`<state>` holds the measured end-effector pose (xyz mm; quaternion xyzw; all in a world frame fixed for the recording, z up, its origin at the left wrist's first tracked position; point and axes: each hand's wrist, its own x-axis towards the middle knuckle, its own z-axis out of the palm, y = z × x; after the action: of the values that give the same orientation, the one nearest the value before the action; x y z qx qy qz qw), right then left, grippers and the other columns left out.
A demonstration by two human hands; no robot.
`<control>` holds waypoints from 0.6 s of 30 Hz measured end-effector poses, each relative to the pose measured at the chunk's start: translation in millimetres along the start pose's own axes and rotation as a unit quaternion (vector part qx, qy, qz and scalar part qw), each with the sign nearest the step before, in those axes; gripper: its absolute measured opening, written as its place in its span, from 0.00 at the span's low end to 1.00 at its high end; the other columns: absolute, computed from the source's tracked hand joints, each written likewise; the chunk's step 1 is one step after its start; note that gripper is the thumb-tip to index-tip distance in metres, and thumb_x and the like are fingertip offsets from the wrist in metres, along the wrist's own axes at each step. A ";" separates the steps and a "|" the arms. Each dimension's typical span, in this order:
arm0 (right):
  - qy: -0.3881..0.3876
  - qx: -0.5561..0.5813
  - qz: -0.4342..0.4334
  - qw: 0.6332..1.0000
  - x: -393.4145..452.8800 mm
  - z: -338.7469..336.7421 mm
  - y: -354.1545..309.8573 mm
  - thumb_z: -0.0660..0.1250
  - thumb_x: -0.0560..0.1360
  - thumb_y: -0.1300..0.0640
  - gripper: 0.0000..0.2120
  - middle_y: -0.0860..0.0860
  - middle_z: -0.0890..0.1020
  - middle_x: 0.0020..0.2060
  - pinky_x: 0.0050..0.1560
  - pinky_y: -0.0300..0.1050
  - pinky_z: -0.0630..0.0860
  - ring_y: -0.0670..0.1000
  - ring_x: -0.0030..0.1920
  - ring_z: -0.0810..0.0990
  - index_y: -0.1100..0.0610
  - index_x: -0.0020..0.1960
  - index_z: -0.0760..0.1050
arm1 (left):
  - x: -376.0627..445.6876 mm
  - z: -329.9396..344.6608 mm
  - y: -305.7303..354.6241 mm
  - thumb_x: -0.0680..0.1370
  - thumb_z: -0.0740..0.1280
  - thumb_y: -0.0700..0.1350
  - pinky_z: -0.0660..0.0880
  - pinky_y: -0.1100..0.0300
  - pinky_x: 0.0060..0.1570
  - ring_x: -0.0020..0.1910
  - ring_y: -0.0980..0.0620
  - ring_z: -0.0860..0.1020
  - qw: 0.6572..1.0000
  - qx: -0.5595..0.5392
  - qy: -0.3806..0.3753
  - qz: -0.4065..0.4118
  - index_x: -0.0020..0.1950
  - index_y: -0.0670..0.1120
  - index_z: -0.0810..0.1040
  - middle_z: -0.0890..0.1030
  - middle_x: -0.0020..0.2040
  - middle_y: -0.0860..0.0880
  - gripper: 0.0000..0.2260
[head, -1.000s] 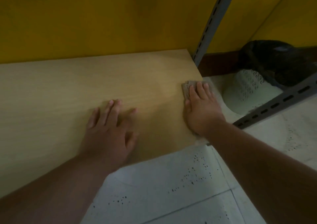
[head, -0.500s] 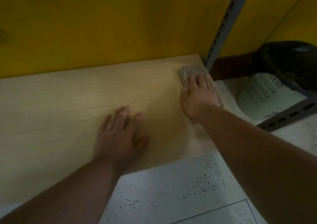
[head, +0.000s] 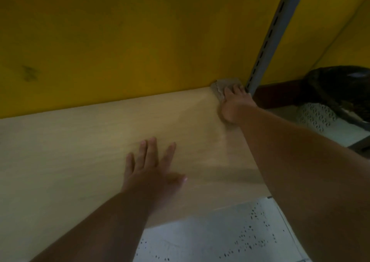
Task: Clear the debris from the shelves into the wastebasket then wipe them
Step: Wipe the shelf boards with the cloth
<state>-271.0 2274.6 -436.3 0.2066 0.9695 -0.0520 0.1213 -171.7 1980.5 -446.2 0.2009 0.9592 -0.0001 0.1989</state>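
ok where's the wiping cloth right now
In the head view, the grey-brown cloth sits in the wooden shelf's far right corner, under the right hand, against the yellow wall and grey slotted upright.

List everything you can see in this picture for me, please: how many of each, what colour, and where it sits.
shelf board: one, pale wood, across the middle, running to the back wall
cloth: one, grey-brown, in the shelf's far right corner, under the right hand
back wall: one, yellow, behind the shelf
shelf upright: one, grey slotted metal, at the shelf's right end
wastebasket: one, white perforated, with a dark liner, on the floor to the right
floor: pale speckled tiles, below the shelf's front edge
left hand: one, flat on the shelf, fingers spread
right hand: one, pressing the cloth into the corner, fingers straight
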 end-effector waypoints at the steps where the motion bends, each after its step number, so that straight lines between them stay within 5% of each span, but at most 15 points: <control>1: 0.007 -0.003 0.003 1.000 -2.8 0.5 -0.7 0.47 0.82 0.58 0.27 0.54 0.46 0.79 0.76 0.56 0.48 0.57 0.78 0.45 0.54 0.80 0.45 | 0.8 -0.3 1.2 0.75 0.50 0.73 0.35 0.42 0.75 0.75 0.47 0.27 1.000 0.000 -0.003 0.000 0.74 0.66 0.29 0.26 0.77 0.47 0.37; 5: 0.015 0.013 -0.038 0.999 -4.1 0.1 -3.7 0.52 0.79 0.59 0.30 0.56 0.50 0.78 0.76 0.57 0.50 0.60 0.77 0.47 0.55 0.79 0.47 | 2.3 0.5 1.0 0.75 0.49 0.73 0.35 0.42 0.75 0.75 0.47 0.27 1.000 0.010 -0.006 -0.003 0.74 0.66 0.28 0.26 0.77 0.48 0.37; 8: 0.021 -0.022 -0.178 0.984 -20.7 2.0 -44.8 0.57 0.79 0.59 0.31 0.58 0.53 0.78 0.75 0.58 0.51 0.61 0.77 0.51 0.58 0.79 0.49 | 2.7 0.0 2.9 0.75 0.48 0.73 0.36 0.42 0.75 0.76 0.46 0.28 1.000 0.014 -0.001 -0.005 0.75 0.66 0.29 0.27 0.77 0.47 0.37; 11: 0.003 0.009 -0.275 0.961 -52.6 18.3 -103.3 0.52 0.82 0.58 0.24 0.56 0.54 0.78 0.76 0.56 0.50 0.57 0.78 0.51 0.56 0.78 0.56 | 4.0 -2.0 3.8 0.75 0.50 0.73 0.36 0.42 0.75 0.76 0.47 0.28 1.000 0.006 -0.010 -0.004 0.76 0.65 0.31 0.27 0.77 0.47 0.37; 15: -0.033 -0.003 -0.270 0.962 -71.6 25.2 -122.7 0.51 0.83 0.57 0.27 0.52 0.43 0.79 0.77 0.51 0.43 0.54 0.78 0.41 0.53 0.80 0.46 | 3.3 1.2 1.3 0.76 0.52 0.72 0.36 0.42 0.75 0.76 0.47 0.29 1.000 -0.009 0.008 0.009 0.77 0.63 0.35 0.30 0.79 0.47 0.37; 18: 0.031 -0.050 -0.274 0.960 -61.3 24.7 -102.3 0.47 0.83 0.59 0.26 0.55 0.49 0.79 0.76 0.49 0.44 0.56 0.78 0.46 0.58 0.80 0.47 | -5.7 0.7 -13.8 0.77 0.54 0.69 0.38 0.46 0.76 0.78 0.48 0.33 0.997 -0.016 0.049 0.053 0.79 0.60 0.39 0.34 0.80 0.47 0.37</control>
<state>-253.8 2154.1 -439.2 -0.0714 0.9936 -0.0282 0.0823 -172.0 1965.6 -445.8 0.2479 0.9557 0.0356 0.1547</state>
